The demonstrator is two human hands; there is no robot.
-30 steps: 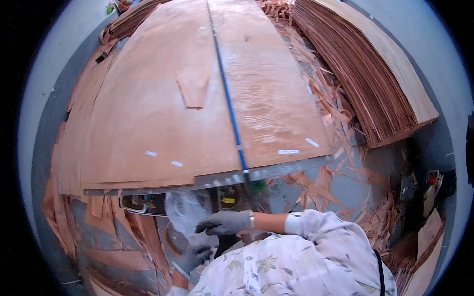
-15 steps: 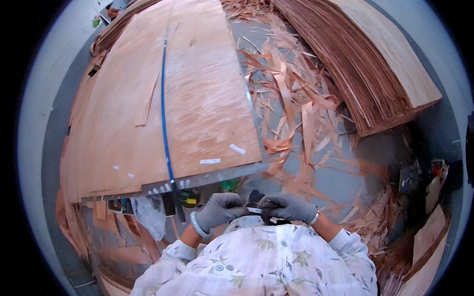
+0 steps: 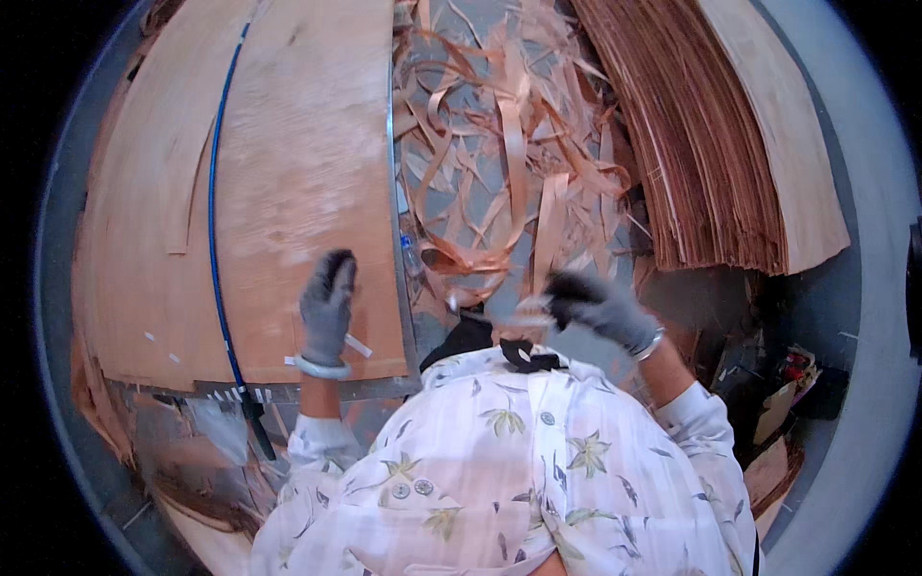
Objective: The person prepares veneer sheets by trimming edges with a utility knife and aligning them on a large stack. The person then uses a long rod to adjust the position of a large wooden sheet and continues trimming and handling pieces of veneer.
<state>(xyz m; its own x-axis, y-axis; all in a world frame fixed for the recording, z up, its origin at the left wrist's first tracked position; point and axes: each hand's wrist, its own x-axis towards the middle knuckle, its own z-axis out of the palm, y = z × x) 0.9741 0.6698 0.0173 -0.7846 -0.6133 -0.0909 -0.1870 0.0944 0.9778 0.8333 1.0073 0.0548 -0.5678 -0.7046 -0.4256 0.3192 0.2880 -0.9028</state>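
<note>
My left hand (image 3: 328, 309), in a grey glove with dark fingertips, is over the near right part of a large pale wood veneer sheet (image 3: 307, 192). Its fingers point forward, slightly apart, with nothing seen in them. In front of my waist, on the right, my gloved right hand (image 3: 607, 315) is closed round a blurred pale strip (image 3: 526, 315) that juts out leftward; its exact kind cannot be made out. Small white tape pieces, one a white strip (image 3: 358, 346), lie on the sheet beside my left wrist. A long blue rod (image 3: 213, 211) with a black end lies lengthwise across the veneer.
Curled veneer scraps (image 3: 514, 144) litter the grey floor between the worktable and a tall stack of veneer sheets (image 3: 711, 144) at the right. Assorted items (image 3: 792, 370) sit in a dark spot at the lower right. A clear plastic bag (image 3: 219, 430) hangs below the table's near edge.
My hands were together at my waist and have parted: the left moved forward over the veneer, the right moved right with a pale strip. The view has shifted right.
</note>
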